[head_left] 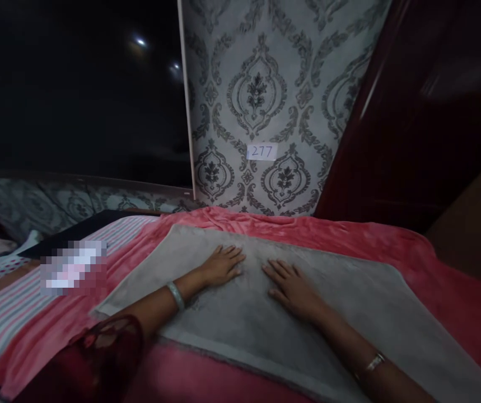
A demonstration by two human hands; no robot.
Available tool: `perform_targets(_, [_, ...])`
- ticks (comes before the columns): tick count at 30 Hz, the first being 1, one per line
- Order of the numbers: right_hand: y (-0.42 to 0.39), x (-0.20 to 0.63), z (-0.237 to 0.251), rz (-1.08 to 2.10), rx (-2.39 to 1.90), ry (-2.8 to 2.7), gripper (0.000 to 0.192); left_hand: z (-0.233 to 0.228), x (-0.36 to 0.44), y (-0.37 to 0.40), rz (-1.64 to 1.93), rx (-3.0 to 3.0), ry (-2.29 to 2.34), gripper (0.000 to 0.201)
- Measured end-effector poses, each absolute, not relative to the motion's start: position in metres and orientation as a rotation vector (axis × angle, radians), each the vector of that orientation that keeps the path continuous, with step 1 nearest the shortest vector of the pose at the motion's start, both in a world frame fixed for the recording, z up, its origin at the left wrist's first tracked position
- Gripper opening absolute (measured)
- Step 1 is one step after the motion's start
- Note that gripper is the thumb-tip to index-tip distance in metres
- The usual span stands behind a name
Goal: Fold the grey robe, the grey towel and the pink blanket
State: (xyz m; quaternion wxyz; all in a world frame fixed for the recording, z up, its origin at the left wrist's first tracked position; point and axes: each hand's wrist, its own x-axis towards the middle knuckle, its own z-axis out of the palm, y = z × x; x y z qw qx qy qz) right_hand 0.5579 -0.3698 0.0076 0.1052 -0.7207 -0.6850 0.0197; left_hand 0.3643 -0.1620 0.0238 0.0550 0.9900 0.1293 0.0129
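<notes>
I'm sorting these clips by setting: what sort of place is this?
Probably a bedroom at home. Both hands lie flat on a grey cloth spread over a pink blanket on what looks like a bed, with patterned wallpaper and a dark wooden panel behind.

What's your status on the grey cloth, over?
Left hand and right hand flat on grey cloth, fingers spread, gripping nothing. Cloth lies spread over red blanket. Nothing on the cloth besides the hands.
</notes>
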Motion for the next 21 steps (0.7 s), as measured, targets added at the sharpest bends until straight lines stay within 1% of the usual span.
perform_targets(2, [-0.361,0.568,-0.006,0.033,-2.15,-2.01,0.06,0.019,0.369,-0.149,0.063,2.981,0.477,0.06])
perform_targets(6, [-0.362,0.576,-0.027,-0.02,-2.148,-1.993,0.059,0.01,0.366,-0.135,0.175,2.944,0.628,0.065])
perform_targets(11, [-0.366,0.578,-0.032,-0.058,-2.125,-2.005,0.059,0.021,0.342,-0.093,-0.005,2.908,1.003,0.066])
perform_targets(14, [-0.365,0.578,-0.032,-0.047,-2.127,-2.005,0.06,0.032,0.315,-0.056,-0.023,2.853,1.232,0.062])
perform_targets(19, [-0.36,0.579,-0.031,-0.002,-2.13,-2.011,0.061,0.037,0.288,-0.03,0.105,2.731,1.706,0.056])
perform_targets(21, [-0.359,0.577,-0.028,0.021,-2.133,-1.992,0.06,0.037,0.289,-0.035,0.251,2.737,1.816,0.056])
